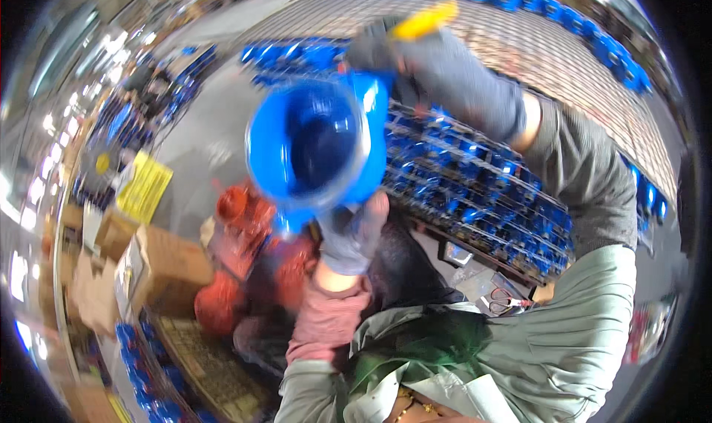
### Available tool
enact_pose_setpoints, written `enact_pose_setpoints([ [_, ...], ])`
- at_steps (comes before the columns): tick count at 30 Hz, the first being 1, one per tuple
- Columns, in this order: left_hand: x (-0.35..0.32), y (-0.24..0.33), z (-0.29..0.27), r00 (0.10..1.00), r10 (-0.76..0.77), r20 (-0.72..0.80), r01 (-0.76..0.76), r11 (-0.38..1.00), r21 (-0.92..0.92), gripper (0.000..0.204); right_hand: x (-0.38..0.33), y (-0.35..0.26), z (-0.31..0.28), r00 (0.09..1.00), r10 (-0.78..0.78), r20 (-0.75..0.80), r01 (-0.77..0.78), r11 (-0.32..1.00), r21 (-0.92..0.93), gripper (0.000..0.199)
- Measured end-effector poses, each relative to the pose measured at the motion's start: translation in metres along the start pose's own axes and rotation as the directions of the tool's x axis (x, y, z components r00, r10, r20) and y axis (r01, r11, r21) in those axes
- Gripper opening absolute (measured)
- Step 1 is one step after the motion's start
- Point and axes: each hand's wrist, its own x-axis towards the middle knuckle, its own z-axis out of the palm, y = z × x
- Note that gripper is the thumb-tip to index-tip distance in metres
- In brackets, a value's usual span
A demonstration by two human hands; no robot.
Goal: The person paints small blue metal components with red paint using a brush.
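We are holding a blue pipe casting [319,137], with rows of small blue parts [469,150] on its right. Our left grip [352,234] is hugging its bottom, mostly closed; we should be squeezing firmly. At its top, our right grip [374,52] is blurring near a yellow thing [425,21]; we cannot tell how open.

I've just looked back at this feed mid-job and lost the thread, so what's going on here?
A person's gloved left hand holds a hollow blue part from below, its wide opening facing up toward the camera. The gloved right hand is at the part's far side, with a yellow item against it; blur hides its grip. Red-orange parts sit to the left, racked blue parts to the right.
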Motion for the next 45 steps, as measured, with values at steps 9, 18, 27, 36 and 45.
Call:
enact_pose_setpoints([
  [9, -0.019, 0.013, -0.218, 0.826, -0.564, 0.003, 0.160, 0.230, -0.960, 0.063, -0.004, 0.049, 0.150, 0.945, -0.243, 0.219, 0.070, 0.804, 0.590, 0.046],
  [18, -0.076, -0.018, -0.363, 0.623, -0.649, -0.437, 0.079, 0.607, -0.790, 0.064, 0.060, 0.143, 0.350, 0.975, -0.124, 0.185, 0.044, 0.921, 0.387, 0.023],
  [27, -0.083, 0.029, -0.378, 0.547, -0.613, -0.570, -0.157, 0.594, -0.789, 0.071, 0.144, 0.247, 0.484, 0.987, -0.012, 0.158, 0.015, 1.000, -0.017, 0.030],
  [36, -0.073, 0.034, -0.385, 0.667, -0.493, -0.559, -0.233, 0.574, -0.785, 0.073, 0.163, 0.278, 0.503, 0.989, -0.010, 0.146, 0.006, 1.000, 0.026, 0.031],
  [45, -0.079, 0.020, -0.370, 0.716, -0.578, -0.392, -0.281, 0.275, -0.920, 0.068, 0.136, 0.280, 0.454, 0.937, 0.344, 0.053, -0.329, 0.824, 0.461, 0.028],
])
